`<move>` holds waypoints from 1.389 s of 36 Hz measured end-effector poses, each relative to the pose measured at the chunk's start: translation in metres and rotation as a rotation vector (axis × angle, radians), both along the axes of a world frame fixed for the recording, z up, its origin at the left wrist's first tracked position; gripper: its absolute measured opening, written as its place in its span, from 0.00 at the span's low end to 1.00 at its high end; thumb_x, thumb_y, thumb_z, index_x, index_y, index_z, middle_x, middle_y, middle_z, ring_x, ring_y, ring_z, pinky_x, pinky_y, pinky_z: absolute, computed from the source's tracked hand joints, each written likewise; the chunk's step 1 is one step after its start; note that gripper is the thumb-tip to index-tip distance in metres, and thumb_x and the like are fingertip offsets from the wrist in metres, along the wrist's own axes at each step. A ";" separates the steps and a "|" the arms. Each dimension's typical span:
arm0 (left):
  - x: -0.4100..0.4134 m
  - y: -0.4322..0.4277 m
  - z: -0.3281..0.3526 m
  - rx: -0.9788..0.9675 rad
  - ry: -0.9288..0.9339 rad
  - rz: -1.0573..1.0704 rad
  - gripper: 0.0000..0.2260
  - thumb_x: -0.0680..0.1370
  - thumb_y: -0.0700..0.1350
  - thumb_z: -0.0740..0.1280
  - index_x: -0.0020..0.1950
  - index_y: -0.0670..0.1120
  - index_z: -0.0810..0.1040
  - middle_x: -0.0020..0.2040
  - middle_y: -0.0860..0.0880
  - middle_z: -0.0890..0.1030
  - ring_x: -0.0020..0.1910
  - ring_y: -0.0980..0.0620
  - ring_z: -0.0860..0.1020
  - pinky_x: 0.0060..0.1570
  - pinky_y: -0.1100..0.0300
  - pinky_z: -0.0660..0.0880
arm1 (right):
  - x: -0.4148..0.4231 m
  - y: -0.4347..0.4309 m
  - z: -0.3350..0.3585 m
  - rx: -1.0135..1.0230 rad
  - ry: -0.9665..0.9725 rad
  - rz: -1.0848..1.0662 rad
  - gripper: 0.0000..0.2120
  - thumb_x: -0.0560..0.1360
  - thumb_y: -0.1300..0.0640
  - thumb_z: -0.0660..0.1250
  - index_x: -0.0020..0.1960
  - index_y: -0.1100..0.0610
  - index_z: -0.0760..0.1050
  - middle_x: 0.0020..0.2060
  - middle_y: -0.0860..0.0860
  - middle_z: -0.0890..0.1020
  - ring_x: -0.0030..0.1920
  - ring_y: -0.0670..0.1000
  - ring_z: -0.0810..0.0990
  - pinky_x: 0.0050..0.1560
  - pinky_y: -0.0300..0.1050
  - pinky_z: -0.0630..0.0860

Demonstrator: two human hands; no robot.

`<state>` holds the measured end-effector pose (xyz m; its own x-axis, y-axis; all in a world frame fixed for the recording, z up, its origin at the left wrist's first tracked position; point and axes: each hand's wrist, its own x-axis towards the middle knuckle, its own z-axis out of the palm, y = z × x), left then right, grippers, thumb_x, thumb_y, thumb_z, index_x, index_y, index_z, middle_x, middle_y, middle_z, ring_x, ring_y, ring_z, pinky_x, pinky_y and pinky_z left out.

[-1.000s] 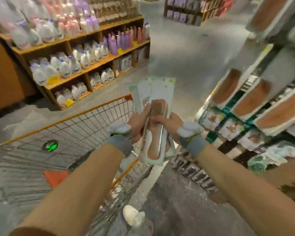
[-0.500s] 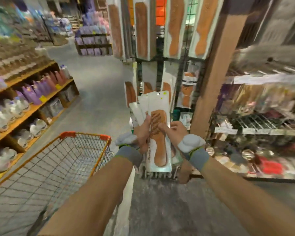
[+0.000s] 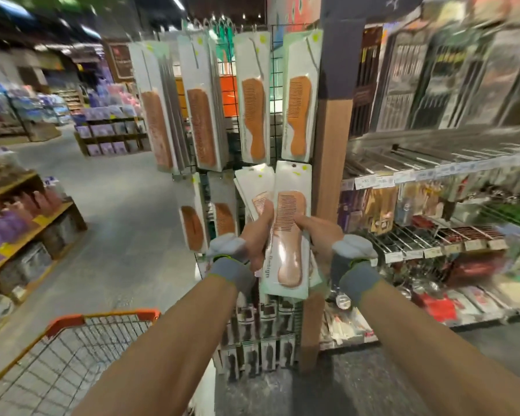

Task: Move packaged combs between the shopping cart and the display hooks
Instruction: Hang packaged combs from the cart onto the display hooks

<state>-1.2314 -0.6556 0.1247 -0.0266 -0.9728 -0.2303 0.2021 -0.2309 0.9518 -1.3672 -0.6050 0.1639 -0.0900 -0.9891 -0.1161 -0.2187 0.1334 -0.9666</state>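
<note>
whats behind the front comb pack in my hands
More white comb packages fan out behind the front white package with the brown wooden comb, pinched by the left hand and right hand. Their lower parts and their count are covered.

The held comb packs (image 3: 286, 241) overlap in a fan, so only the front 1 shows whole; how many lie behind cannot be counted. The fingers of the left hand (image 3: 252, 238) and right hand (image 3: 317, 232) are hidden behind the packs. Both forearms run off the bottom edge. The shopping cart (image 3: 72, 352) is cut off at the bottom left corner. The display hooks are hidden behind the hanging comb packs (image 3: 252, 115). The right-hand shelves (image 3: 451, 94) and left aisle shelves (image 3: 18, 211) are motion-blurred, goods and price tags unreadable.
</note>
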 end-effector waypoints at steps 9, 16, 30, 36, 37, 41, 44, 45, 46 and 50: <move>0.028 -0.030 0.042 -0.108 0.000 -0.057 0.24 0.76 0.65 0.62 0.50 0.43 0.79 0.35 0.47 0.78 0.33 0.48 0.72 0.37 0.57 0.68 | 0.017 -0.031 0.028 -0.082 -0.083 -0.091 0.21 0.78 0.50 0.62 0.57 0.68 0.76 0.54 0.61 0.81 0.46 0.58 0.79 0.30 0.28 0.71; 0.041 -0.043 0.065 -0.285 -0.079 0.052 0.27 0.69 0.64 0.69 0.59 0.45 0.79 0.54 0.44 0.84 0.53 0.43 0.82 0.58 0.45 0.77 | 0.026 -0.039 0.045 -0.159 -0.221 -0.125 0.16 0.77 0.54 0.65 0.52 0.69 0.78 0.53 0.66 0.80 0.50 0.62 0.80 0.57 0.59 0.77; 0.016 -0.073 0.129 -0.580 -0.262 0.074 0.13 0.80 0.52 0.64 0.61 0.49 0.77 0.57 0.48 0.82 0.55 0.48 0.81 0.58 0.51 0.76 | -0.019 -0.095 0.125 -0.439 -0.083 -0.160 0.11 0.78 0.58 0.63 0.58 0.63 0.72 0.51 0.60 0.81 0.50 0.58 0.81 0.54 0.53 0.78; 0.010 -0.080 0.144 -0.583 -0.314 0.137 0.15 0.79 0.54 0.65 0.61 0.48 0.77 0.57 0.47 0.82 0.56 0.47 0.80 0.61 0.48 0.75 | -0.023 -0.123 0.148 -0.460 -0.009 -0.145 0.14 0.80 0.57 0.61 0.62 0.63 0.71 0.56 0.58 0.79 0.53 0.56 0.78 0.37 0.36 0.72; 0.009 -0.082 0.145 -0.587 -0.322 0.142 0.17 0.78 0.56 0.65 0.62 0.48 0.77 0.57 0.47 0.82 0.56 0.47 0.80 0.62 0.47 0.74 | -0.025 -0.128 0.151 -0.463 0.006 -0.146 0.14 0.80 0.57 0.60 0.63 0.63 0.70 0.57 0.58 0.78 0.55 0.57 0.78 0.41 0.38 0.72; 0.013 -0.084 0.151 -0.602 -0.311 0.140 0.18 0.77 0.57 0.66 0.62 0.49 0.78 0.56 0.47 0.83 0.55 0.46 0.81 0.62 0.45 0.74 | -0.028 -0.144 0.157 -0.460 0.014 -0.153 0.15 0.80 0.56 0.60 0.63 0.62 0.69 0.57 0.58 0.78 0.53 0.56 0.77 0.48 0.44 0.71; 0.012 -0.087 0.152 -0.601 -0.322 0.166 0.22 0.74 0.59 0.66 0.64 0.49 0.77 0.57 0.48 0.83 0.56 0.47 0.81 0.63 0.45 0.74 | -0.030 -0.157 0.160 -0.461 0.014 -0.160 0.14 0.79 0.56 0.61 0.60 0.63 0.70 0.52 0.57 0.78 0.49 0.55 0.76 0.54 0.50 0.74; 0.011 -0.088 0.152 -0.597 -0.326 0.169 0.23 0.73 0.60 0.66 0.64 0.50 0.77 0.57 0.49 0.82 0.57 0.47 0.80 0.63 0.45 0.74 | -0.031 -0.162 0.160 -0.451 0.008 -0.156 0.14 0.79 0.55 0.61 0.59 0.63 0.71 0.50 0.57 0.78 0.49 0.55 0.76 0.56 0.52 0.75; 0.010 -0.089 0.153 -0.590 -0.328 0.172 0.23 0.73 0.60 0.66 0.63 0.50 0.77 0.58 0.49 0.82 0.57 0.47 0.80 0.63 0.45 0.74 | -0.031 -0.166 0.161 -0.434 0.017 -0.149 0.14 0.79 0.55 0.61 0.59 0.63 0.71 0.50 0.57 0.78 0.49 0.56 0.77 0.57 0.53 0.75; 0.003 -0.091 0.153 -0.566 -0.317 0.206 0.10 0.79 0.52 0.65 0.59 0.51 0.75 0.59 0.47 0.81 0.58 0.46 0.79 0.64 0.47 0.72 | -0.035 -0.188 0.153 -0.372 0.045 -0.104 0.11 0.72 0.50 0.65 0.49 0.56 0.72 0.50 0.60 0.81 0.51 0.62 0.80 0.56 0.61 0.76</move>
<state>-1.2287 -0.7465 0.2774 0.1572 -0.9235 0.3500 -0.1204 0.3339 0.9349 -1.4025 -0.7929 0.3165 -0.1886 -0.9482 0.2556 -0.2654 -0.2014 -0.9429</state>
